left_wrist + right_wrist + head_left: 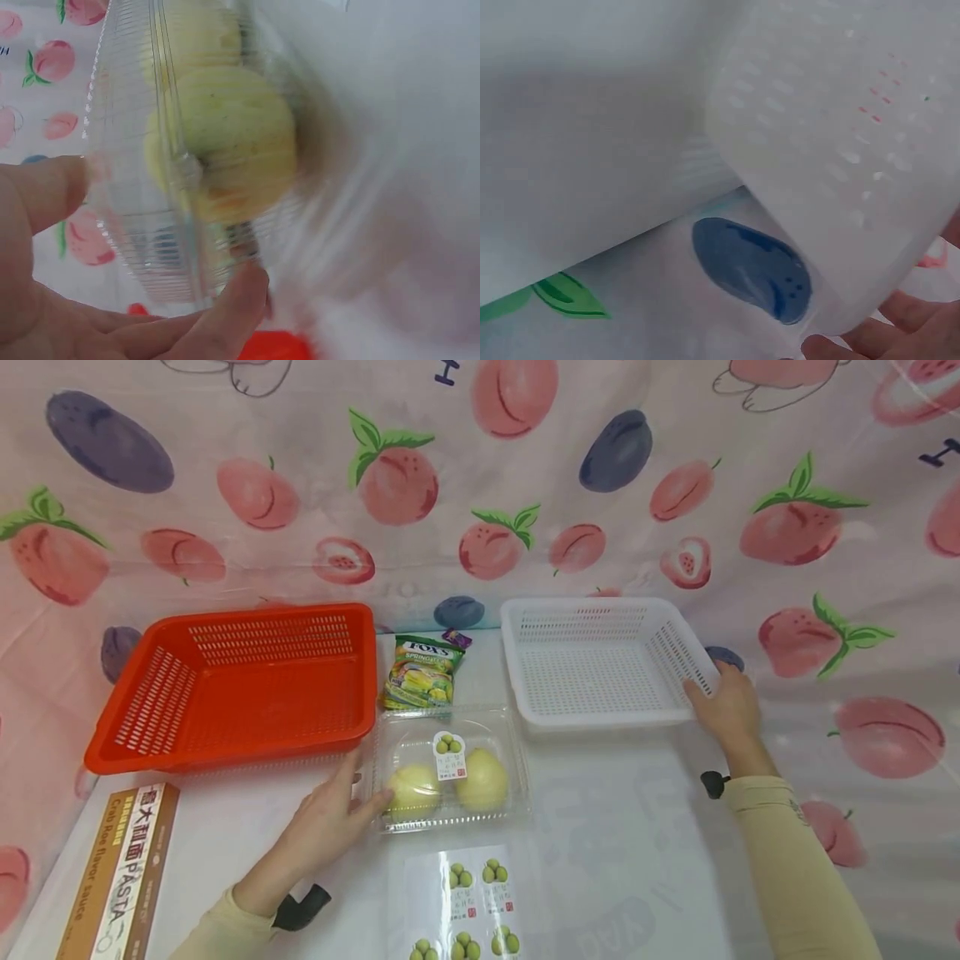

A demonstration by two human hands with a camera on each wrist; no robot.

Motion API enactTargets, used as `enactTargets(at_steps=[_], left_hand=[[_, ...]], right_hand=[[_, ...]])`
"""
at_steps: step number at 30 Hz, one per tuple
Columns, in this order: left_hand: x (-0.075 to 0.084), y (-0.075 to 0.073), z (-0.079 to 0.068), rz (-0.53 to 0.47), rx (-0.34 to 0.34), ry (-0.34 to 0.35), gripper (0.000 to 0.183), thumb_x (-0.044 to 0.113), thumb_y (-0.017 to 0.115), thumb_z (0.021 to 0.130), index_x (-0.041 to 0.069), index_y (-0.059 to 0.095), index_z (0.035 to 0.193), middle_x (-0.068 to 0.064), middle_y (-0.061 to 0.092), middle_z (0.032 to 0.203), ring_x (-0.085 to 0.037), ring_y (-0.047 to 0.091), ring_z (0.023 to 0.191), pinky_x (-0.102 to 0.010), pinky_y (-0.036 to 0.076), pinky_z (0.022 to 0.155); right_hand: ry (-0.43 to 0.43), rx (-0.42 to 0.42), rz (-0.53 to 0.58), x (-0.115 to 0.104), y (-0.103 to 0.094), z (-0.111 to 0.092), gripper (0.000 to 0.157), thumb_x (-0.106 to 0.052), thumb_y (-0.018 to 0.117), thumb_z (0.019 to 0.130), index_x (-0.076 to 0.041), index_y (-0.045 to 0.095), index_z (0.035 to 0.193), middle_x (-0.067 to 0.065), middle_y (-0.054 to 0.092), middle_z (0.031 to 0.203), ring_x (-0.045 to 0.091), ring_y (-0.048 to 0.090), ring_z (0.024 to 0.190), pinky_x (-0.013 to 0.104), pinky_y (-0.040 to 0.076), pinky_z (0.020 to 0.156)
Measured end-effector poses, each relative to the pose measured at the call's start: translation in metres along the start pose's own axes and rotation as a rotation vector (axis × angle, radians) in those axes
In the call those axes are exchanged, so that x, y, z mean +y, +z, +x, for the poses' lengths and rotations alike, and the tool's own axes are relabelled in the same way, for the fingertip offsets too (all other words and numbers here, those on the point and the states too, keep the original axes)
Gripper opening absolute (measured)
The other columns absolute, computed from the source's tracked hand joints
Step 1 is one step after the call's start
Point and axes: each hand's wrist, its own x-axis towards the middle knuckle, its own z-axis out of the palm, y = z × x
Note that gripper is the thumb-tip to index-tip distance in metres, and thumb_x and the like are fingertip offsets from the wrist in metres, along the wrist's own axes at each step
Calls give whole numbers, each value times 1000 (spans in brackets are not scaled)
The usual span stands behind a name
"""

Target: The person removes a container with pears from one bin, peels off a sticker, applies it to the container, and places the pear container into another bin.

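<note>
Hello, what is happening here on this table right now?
A person works at a table with both bare hands. The left hand holds the edge of a clear plastic box with two yellow-green fruits inside, in the middle of the table. The right hand grips the right rim of an empty white basket. An empty orange basket stands at the left, a candy bag lies between the baskets, and a pasta box lies near the left edge.

Your right hand point(900, 337) at bottom corner, fingertips point(817, 347) touching white perforated basket point(840, 150) wall. Basket edge over cloth point(652, 300): blue plum print point(750, 266) beneath, green leaf point(562, 296) lower left.
</note>
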Motion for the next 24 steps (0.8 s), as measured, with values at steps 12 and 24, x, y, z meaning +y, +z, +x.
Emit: enactTargets(at_steps=[12, 24], left_hand=[[-10, 12, 9, -540, -210, -119, 95, 39, 61, 96, 14, -9, 156, -29, 16, 155, -45, 22, 140, -59, 29, 106], [-13, 24, 17, -871, -234, -264, 83, 31, 57, 99, 20, -2, 158, -13, 7, 159, -33, 41, 123, -51, 40, 102]], right_hand=[[182, -124, 224, 13, 3, -1, 78, -31, 47, 100, 13, 7, 149, 41, 20, 147, 54, 22, 134, 59, 18, 111], [265, -162, 400, 22, 9, 2, 66, -20, 37, 101, 9, 5, 151, 39, 26, 145, 48, 35, 128, 50, 38, 103]])
